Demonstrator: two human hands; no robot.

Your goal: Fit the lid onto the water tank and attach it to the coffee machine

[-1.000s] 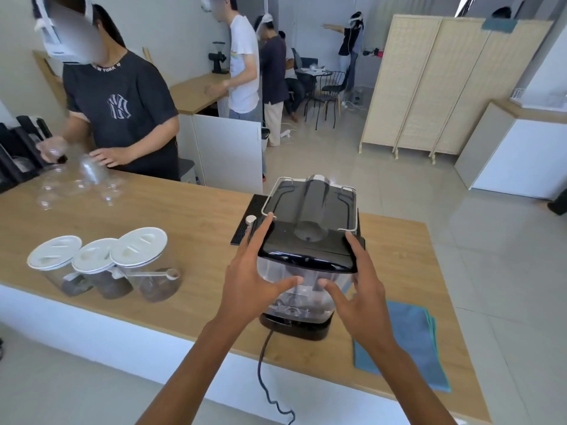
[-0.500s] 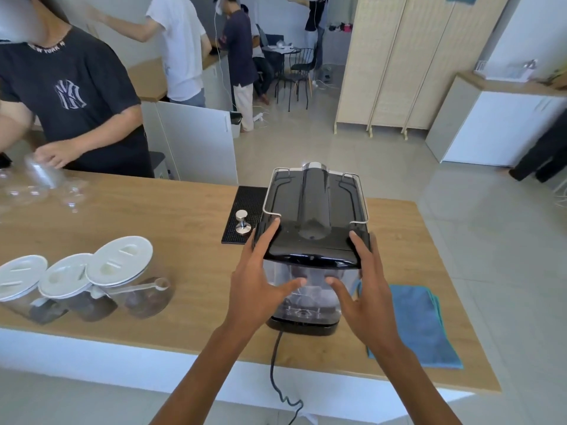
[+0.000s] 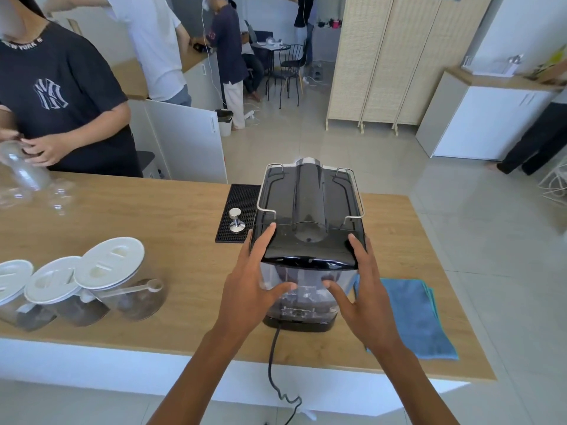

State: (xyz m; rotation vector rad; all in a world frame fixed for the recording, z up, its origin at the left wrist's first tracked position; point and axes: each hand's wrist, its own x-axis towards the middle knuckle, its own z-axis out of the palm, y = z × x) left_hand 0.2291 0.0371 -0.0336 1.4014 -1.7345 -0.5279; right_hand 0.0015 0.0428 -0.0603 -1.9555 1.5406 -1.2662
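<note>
The black coffee machine [image 3: 310, 194] stands on the wooden counter [image 3: 153, 216] with its back toward me. The clear water tank [image 3: 306, 289] sits against that back, above the machine's base, with its glossy black lid [image 3: 310, 253] on top. My left hand [image 3: 248, 289] clasps the tank's left side, fingers up along the lid's edge and thumb across the clear wall. My right hand [image 3: 365, 302] mirrors it on the right side. Whether the tank is fully seated I cannot tell.
A steel tamper [image 3: 236, 220] stands on a black mat [image 3: 242, 197] left of the machine. Three white-lidded jars [image 3: 122, 280] sit at the near left, a blue cloth [image 3: 414, 317] at the right. The power cord [image 3: 273, 363] hangs over the front edge. A person [image 3: 61, 96] handles glassware across the counter.
Both hands stay clasped on the tank's sides with little shift. My view has moved closer and slightly left. The person across the counter has moved their hands.
</note>
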